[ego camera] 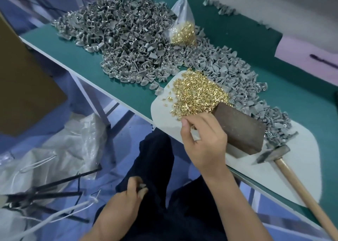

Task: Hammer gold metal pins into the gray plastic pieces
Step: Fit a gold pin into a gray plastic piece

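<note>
Green worktable: right hand (203,142) pinches gold pins (199,96) at the near edge of their heap, left hand (131,191) grips a gray piece in the lap, hammer (274,155) rightward.

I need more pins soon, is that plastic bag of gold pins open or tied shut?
Cannot tell. The plastic bag stands upright on the gray plastic pieces, its top bunched; no knot or opening shows.

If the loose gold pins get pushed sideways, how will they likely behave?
The gold pins are small, short cylinders heaped loosely on the white mat, so they would probably scatter and roll. Strays already lie at the heap's edge. They look smooth and shiny, so likely slippery for the right hand to pinch singly.
</note>
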The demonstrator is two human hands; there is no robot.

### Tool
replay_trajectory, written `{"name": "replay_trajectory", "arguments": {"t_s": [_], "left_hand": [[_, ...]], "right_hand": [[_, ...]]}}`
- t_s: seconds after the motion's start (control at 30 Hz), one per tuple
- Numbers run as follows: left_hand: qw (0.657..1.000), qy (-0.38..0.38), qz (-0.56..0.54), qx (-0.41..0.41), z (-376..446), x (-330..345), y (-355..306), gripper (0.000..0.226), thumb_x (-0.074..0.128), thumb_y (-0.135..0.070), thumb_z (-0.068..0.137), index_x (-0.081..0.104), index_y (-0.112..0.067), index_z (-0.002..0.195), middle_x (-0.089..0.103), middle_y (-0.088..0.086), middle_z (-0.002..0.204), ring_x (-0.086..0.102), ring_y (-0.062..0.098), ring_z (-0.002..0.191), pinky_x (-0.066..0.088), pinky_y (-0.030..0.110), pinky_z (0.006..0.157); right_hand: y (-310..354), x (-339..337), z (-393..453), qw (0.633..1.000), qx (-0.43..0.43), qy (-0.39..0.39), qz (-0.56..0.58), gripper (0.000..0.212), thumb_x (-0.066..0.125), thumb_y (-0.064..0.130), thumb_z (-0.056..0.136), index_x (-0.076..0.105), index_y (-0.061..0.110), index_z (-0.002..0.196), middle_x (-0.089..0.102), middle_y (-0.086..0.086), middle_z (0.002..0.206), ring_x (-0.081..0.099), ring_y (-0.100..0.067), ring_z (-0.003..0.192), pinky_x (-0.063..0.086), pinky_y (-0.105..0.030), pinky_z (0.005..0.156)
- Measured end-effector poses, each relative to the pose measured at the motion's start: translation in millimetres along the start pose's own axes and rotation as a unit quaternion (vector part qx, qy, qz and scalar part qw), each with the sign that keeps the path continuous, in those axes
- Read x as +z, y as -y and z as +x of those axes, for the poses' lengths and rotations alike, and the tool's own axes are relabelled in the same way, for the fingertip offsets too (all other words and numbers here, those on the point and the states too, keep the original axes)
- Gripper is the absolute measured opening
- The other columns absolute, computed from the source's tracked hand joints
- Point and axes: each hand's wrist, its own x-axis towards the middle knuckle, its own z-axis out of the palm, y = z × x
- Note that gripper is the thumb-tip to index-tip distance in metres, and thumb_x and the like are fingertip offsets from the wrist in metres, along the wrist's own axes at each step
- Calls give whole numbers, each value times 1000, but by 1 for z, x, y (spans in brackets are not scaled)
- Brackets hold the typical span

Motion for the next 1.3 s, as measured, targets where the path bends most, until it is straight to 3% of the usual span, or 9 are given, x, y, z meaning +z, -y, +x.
{"name": "replay_trajectory", "arguments": {"t_s": [0.1, 0.23, 0.33, 0.5, 0.7, 0.77, 0.9, 1.07, 1.3], "left_hand": [[997, 53, -44, -41, -1, -14, -4, 22, 50, -44, 101, 39, -35, 118, 66, -7, 70, 68, 11, 70, 49, 28, 63], [988, 94, -125, 6, 13, -24, -4, 12, 40, -50, 103, 32, -41, 105, 58, -21, 72, 60, 1, 72, 45, 26, 69], [976, 51, -200, 68, 23, -36, -9, 19, 38, -61, 95, 41, -43, 100, 60, -33, 90, 59, -5, 84, 44, 23, 73], [898, -113, -411, 106, 40, -63, -36, 21, 54, -49, 98, 58, -29, 101, 72, -11, 100, 72, 10, 88, 50, 12, 76], [862, -137, -479, 87, 65, -95, -69, 13, 62, -50, 89, 59, -38, 92, 75, -5, 90, 73, 15, 75, 57, 29, 75], [852, -135, -497, 95, 72, -101, -80, 16, 66, -49, 88, 63, -34, 93, 75, -2, 88, 72, 17, 74, 59, 34, 75], [838, -114, -521, 117, 86, -106, -105, 16, 68, -36, 93, 67, -22, 99, 76, -4, 98, 73, 16, 73, 56, 23, 72], [844, -74, -498, 186, 105, -105, -153, 14, 67, -36, 93, 73, -26, 101, 74, -9, 95, 69, 6, 74, 50, 13, 68], [865, 23, -434, 249, 137, -89, -210, 12, 68, -33, 95, 71, -32, 106, 73, -12, 101, 69, 8, 92, 56, 26, 78]], "right_hand": [[5, 2, 8, 1000, 1, -13, -24, 15, 66, 13, 99, 75, 6, 89, 69, -2, 86, 61, -22, 78, 52, -32, 68], [13, 15, 37, 994, 35, 58, -86, 13, 67, 22, 97, 77, 15, 93, 70, 4, 89, 54, -23, 85, 49, -36, 73], [17, 23, 58, 984, 52, 141, -95, 12, 69, 26, 95, 78, 18, 96, 70, 3, 93, 53, -24, 92, 46, -40, 83], [20, 34, 71, 955, 81, 238, -157, 17, 64, 31, 98, 80, 24, 99, 70, 4, 95, 49, -24, 98, 36, -39, 87], [19, 34, 70, 941, 84, 280, -170, 23, 55, 31, 100, 75, 20, 103, 68, 4, 104, 48, -21, 104, 36, -38, 93], [19, 25, 71, 952, 94, 255, -143, 16, 60, 29, 96, 73, 19, 94, 68, 6, 98, 50, -18, 99, 40, -37, 91], [10, -15, 67, 973, 176, 147, 10, 2, 67, 22, 90, 69, 22, 89, 68, 14, 87, 62, -8, 84, 54, -35, 78], [-12, -75, 58, 955, 261, 50, 132, 15, 69, 11, 89, 69, 26, 90, 69, 12, 83, 66, -6, 76, 53, -17, 68], [-38, -123, 28, 905, 365, -44, 214, 17, 69, 4, 90, 71, 21, 88, 68, 1, 77, 65, -15, 55, 55, -28, 49]]}}
